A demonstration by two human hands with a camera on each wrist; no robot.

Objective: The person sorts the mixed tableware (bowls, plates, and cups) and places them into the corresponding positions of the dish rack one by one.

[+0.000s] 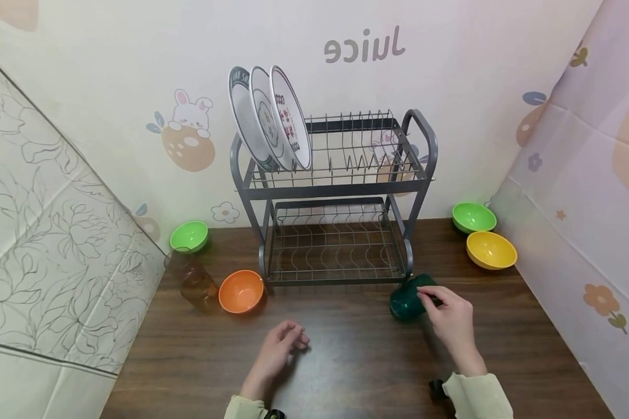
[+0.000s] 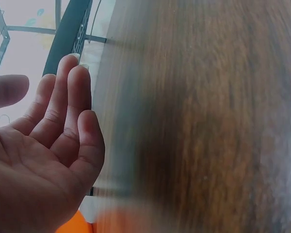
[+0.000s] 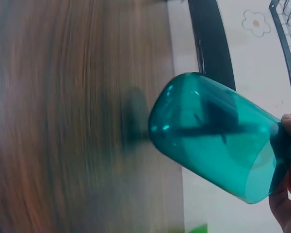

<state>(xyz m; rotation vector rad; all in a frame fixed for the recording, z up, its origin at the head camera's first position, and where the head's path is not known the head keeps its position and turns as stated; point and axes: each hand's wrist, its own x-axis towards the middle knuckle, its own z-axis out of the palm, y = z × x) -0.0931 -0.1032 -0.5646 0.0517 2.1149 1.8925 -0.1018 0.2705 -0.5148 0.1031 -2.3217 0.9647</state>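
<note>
A: So, head cam vs wrist cams, what's diff?

B: Head cam has the whole setup: rack (image 1: 335, 198) at the back of the table (image 1: 356, 361), 3 plates (image 1: 269, 116) upright in its top tier, left end. R hand (image 1: 451, 320) pinches the green cup (image 1: 409, 297) by its rim, just in front of the rack's right foot. R wrist cam shows what head cam can't: the cup (image 3: 218, 136) is see-through teal, tilted, base clear of the wood, fingertips (image 3: 286, 160) at the rim.

A: L hand?

B: L hand (image 1: 275, 349) hovers in front of the rack, fingers loosely curled, holding nothing. L wrist cam: palm (image 2: 39, 160) relaxed, wood blurred.

A: Other stuff?

B: Left of the rack: orange bowl (image 1: 241, 291), amber jar (image 1: 196, 285), green bowl (image 1: 188, 235). Right of it: another green bowl (image 1: 473, 216), yellow bowl (image 1: 491, 250).

A: Any text?

B: Wall above the rack reads "Juice" (image 1: 364, 46), mirrored. Plate lettering too small to read.
</note>
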